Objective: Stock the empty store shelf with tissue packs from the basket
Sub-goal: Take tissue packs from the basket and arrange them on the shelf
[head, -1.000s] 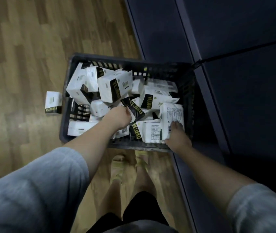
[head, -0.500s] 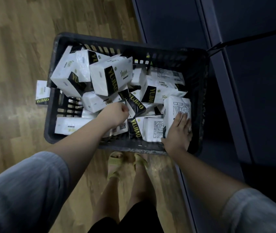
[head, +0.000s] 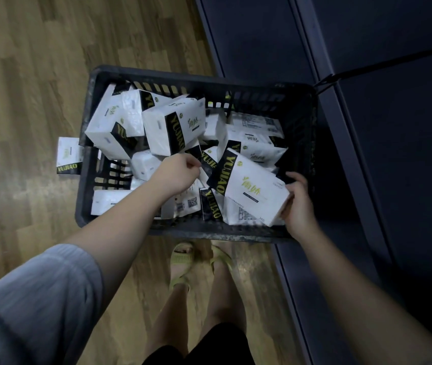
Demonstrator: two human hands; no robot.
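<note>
Lower tissue packs [head: 141,167] buried; loose pack [head: 67,156] half behind basket [head: 209,231].

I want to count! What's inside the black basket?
The basket holds a jumbled heap of white tissue packs. Whatever lies under the top packs is covered, so no full count.

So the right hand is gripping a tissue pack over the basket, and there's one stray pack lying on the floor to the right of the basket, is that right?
Not quite: the stray pack lies left of the basket, not right, as the head view shows. The right hand does grip a tissue pack.
</note>
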